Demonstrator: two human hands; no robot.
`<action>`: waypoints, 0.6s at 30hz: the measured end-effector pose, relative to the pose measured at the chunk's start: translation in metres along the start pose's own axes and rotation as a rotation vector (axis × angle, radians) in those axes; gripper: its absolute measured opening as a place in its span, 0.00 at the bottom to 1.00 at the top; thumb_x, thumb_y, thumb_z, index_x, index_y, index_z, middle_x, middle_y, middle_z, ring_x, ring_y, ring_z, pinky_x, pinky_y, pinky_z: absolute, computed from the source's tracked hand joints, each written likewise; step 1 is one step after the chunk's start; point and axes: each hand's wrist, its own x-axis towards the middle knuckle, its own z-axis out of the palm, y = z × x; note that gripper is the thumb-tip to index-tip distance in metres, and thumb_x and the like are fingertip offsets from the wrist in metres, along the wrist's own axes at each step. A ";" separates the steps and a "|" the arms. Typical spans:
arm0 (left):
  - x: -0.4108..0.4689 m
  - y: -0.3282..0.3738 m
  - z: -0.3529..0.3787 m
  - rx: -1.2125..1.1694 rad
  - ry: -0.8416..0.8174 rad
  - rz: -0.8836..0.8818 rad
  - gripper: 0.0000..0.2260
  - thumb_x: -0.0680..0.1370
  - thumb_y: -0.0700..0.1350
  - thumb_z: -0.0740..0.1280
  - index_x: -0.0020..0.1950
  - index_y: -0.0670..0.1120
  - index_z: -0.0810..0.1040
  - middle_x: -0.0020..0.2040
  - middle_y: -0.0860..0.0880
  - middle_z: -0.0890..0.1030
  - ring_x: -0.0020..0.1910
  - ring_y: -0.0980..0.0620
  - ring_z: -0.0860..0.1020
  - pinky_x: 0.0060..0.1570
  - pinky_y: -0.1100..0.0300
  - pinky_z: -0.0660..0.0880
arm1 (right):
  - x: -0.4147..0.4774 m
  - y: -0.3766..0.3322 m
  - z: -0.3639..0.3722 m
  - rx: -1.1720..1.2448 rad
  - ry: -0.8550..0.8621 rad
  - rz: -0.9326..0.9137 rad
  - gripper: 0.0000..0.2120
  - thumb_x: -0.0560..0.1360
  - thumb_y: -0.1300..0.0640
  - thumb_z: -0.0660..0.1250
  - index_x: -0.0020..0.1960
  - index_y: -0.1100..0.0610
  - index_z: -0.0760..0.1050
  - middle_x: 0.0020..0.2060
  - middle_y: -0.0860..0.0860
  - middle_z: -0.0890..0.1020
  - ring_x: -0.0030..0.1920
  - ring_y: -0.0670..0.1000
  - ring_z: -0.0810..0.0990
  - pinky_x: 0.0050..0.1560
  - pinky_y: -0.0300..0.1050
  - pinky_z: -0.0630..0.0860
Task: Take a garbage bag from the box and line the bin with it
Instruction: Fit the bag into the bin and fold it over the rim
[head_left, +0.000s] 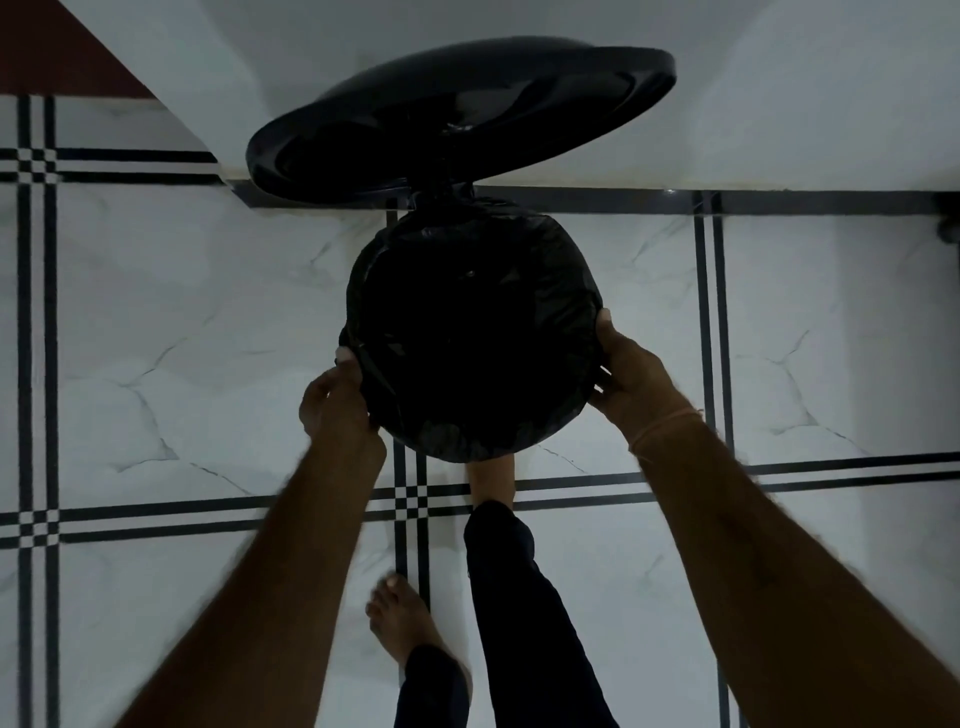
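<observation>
The left hand (337, 402) grips the left edge of a black garbage bag (467, 332), its fingers curled into the plastic. The right hand (631, 366) clasps the opposite edge, thumb on top. Between the hands, the bag is stretched over the bin's round mouth. Behind it, the bin lid (457, 119) stands tilted open. A bare foot (491, 480) reaches under the near side, on the white tiled floor (208, 322).
</observation>
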 end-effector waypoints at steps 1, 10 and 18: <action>-0.001 -0.003 -0.001 -0.001 -0.003 0.014 0.12 0.79 0.56 0.71 0.50 0.47 0.81 0.55 0.47 0.84 0.56 0.47 0.82 0.54 0.50 0.82 | 0.001 0.001 0.000 0.018 -0.015 0.020 0.22 0.80 0.43 0.67 0.66 0.57 0.78 0.62 0.55 0.84 0.61 0.56 0.82 0.65 0.55 0.79; -0.017 -0.036 -0.030 -0.184 -0.197 -0.222 0.14 0.83 0.56 0.63 0.61 0.49 0.80 0.58 0.49 0.83 0.58 0.48 0.80 0.56 0.48 0.78 | -0.017 0.032 -0.016 0.127 -0.065 0.056 0.18 0.83 0.43 0.63 0.65 0.52 0.80 0.55 0.48 0.87 0.60 0.51 0.82 0.57 0.51 0.79; -0.009 -0.048 -0.005 -0.264 -0.138 -0.252 0.17 0.85 0.51 0.61 0.70 0.44 0.75 0.53 0.45 0.83 0.55 0.49 0.81 0.52 0.56 0.79 | -0.016 0.062 -0.003 0.436 -0.073 0.069 0.21 0.86 0.48 0.55 0.71 0.59 0.74 0.64 0.57 0.83 0.62 0.56 0.83 0.60 0.49 0.82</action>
